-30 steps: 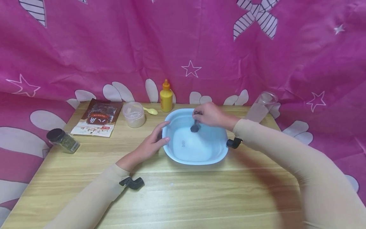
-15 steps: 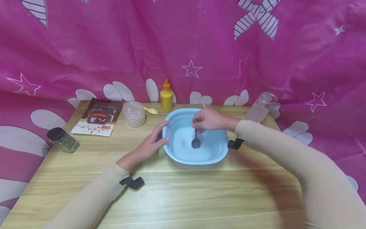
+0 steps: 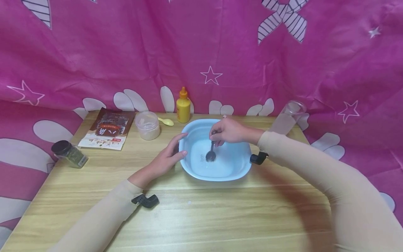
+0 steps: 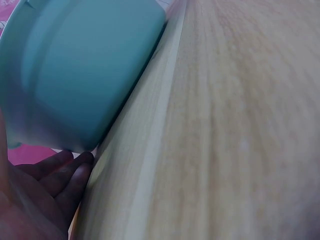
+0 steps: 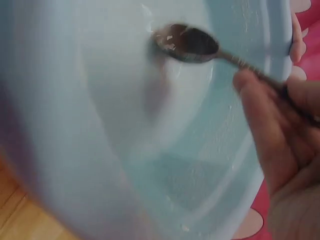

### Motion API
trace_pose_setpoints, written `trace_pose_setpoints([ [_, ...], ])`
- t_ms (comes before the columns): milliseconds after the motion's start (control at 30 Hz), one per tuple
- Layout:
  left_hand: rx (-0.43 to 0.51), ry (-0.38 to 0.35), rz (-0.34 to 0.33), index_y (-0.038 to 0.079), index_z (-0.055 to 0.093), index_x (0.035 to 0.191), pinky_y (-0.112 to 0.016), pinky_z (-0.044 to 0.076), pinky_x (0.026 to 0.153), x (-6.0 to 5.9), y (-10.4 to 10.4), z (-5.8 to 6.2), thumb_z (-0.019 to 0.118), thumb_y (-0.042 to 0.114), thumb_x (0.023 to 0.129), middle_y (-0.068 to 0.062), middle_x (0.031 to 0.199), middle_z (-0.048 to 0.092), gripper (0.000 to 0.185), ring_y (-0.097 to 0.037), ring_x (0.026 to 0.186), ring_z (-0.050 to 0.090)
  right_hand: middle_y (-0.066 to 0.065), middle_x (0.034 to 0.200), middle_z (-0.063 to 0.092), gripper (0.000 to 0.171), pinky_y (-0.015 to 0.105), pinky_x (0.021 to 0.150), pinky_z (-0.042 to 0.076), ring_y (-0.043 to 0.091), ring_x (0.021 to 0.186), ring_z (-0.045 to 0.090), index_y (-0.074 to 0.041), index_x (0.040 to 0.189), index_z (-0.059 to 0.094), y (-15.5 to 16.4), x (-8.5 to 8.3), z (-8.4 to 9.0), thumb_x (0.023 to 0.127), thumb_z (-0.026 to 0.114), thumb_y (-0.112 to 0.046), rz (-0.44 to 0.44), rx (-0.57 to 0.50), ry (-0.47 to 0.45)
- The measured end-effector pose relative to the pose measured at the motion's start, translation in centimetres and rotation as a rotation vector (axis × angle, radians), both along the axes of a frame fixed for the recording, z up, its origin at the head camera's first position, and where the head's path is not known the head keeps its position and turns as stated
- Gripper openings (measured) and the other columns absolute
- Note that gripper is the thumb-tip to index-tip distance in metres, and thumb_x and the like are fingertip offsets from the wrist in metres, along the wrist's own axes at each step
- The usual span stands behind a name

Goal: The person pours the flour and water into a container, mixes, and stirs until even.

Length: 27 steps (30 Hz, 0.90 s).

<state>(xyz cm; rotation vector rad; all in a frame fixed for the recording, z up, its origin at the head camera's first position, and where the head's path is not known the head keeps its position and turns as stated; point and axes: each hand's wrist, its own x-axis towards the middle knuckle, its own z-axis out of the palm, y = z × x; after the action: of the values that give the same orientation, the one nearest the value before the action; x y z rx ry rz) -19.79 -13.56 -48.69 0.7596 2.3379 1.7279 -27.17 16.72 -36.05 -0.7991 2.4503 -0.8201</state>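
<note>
A light blue basin (image 3: 217,177) stands on the wooden table, with what looks like clear water over its floor. My right hand (image 3: 228,131) is above the far side of the basin and pinches the handle of a dark spoon (image 3: 210,156) between thumb and fingers. The spoon's bowl (image 5: 187,42) is low inside the basin, with bright glints in it. At the basin's left side, my left hand (image 3: 165,159) rests with thumb and index fingertips on the rim. In the left wrist view its other fingers (image 4: 60,172) lie extended at the basin's lower wall, close to the tabletop.
Behind and left stand a yellow squeeze bottle (image 3: 183,107), a clear tub (image 3: 147,126) of pale powder and a yellow spoon (image 3: 167,121). Farther left lie a brown-and-white pouch (image 3: 108,129) and a black-lidded jar (image 3: 70,154). A clear bottle (image 3: 287,117) is at back right.
My right hand has lowered toward me and brought the spoon's bowl forward in the basin. Since half a second ago the bowl has shifted slightly left. The left hand stays put.
</note>
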Motion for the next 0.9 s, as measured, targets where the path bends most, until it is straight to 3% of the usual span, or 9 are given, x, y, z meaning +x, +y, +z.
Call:
trace_pose_setpoints([
  [200, -0.003, 0.0, 0.002, 0.027, 0.029, 0.175, -0.061, 0.04, 0.126, -0.1, 0.0, 0.0, 0.06, 0.024, 0.115, -0.017, 0.181, 0.029, 0.067, -0.045, 0.16, 0.04, 0.003, 0.089, 0.081, 0.013, 0.033, 0.08, 0.068, 0.017, 0.082, 0.081, -0.001, 0.111, 0.083, 0.3, -0.3, 0.1, 0.106, 0.076, -0.01, -0.088, -0.005, 0.154],
  [367, 0.003, 0.007, 0.001, 0.025, 0.029, 0.175, -0.062, 0.04, 0.126, -0.1, 0.0, -0.1, 0.061, 0.023, 0.115, -0.02, 0.179, 0.031, 0.068, -0.047, 0.158, 0.042, 0.003, 0.097, 0.083, 0.015, 0.036, 0.087, 0.069, 0.022, 0.092, 0.082, -0.003, 0.116, 0.083, 0.3, -0.2, 0.2, 0.107, 0.077, -0.014, -0.053, -0.029, 0.044],
  [467, -0.001, 0.003, 0.004, 0.027, 0.029, 0.175, -0.062, 0.04, 0.126, 0.0, 0.0, 0.0, 0.061, 0.024, 0.115, -0.018, 0.18, 0.031, 0.068, -0.046, 0.159, 0.041, 0.004, 0.097, 0.083, 0.018, 0.036, 0.086, 0.069, 0.026, 0.093, 0.083, 0.0, 0.118, 0.081, 0.5, 0.0, 0.3, 0.107, 0.076, -0.014, -0.031, -0.01, -0.038],
  [567, -0.002, -0.002, 0.005, 0.029, 0.029, 0.175, -0.061, 0.039, 0.127, 0.0, 0.1, 0.0, 0.061, 0.025, 0.115, -0.015, 0.181, 0.029, 0.068, -0.044, 0.16, 0.04, 0.006, 0.094, 0.082, 0.018, 0.036, 0.082, 0.07, 0.029, 0.089, 0.084, 0.004, 0.117, 0.08, 0.8, -0.2, 0.4, 0.107, 0.075, -0.011, -0.038, 0.015, -0.05],
  [700, -0.001, -0.002, 0.001, 0.028, 0.029, 0.175, -0.062, 0.037, 0.128, 0.0, 0.1, -0.1, 0.061, 0.025, 0.115, -0.016, 0.181, 0.029, 0.068, -0.045, 0.161, 0.039, 0.005, 0.09, 0.081, 0.017, 0.033, 0.078, 0.069, 0.023, 0.083, 0.083, 0.003, 0.113, 0.081, 1.2, -0.9, 0.4, 0.107, 0.074, -0.011, -0.071, 0.046, 0.043],
  [900, -0.006, 0.0, 0.005, 0.029, 0.03, 0.175, -0.063, 0.039, 0.127, -0.1, 0.1, -0.2, 0.061, 0.027, 0.115, -0.017, 0.18, 0.03, 0.067, -0.046, 0.159, 0.041, 0.004, 0.094, 0.083, 0.018, 0.036, 0.086, 0.069, 0.021, 0.089, 0.083, 0.0, 0.117, 0.082, 0.9, -1.4, 0.1, 0.108, 0.075, -0.014, -0.121, 0.017, 0.137],
])
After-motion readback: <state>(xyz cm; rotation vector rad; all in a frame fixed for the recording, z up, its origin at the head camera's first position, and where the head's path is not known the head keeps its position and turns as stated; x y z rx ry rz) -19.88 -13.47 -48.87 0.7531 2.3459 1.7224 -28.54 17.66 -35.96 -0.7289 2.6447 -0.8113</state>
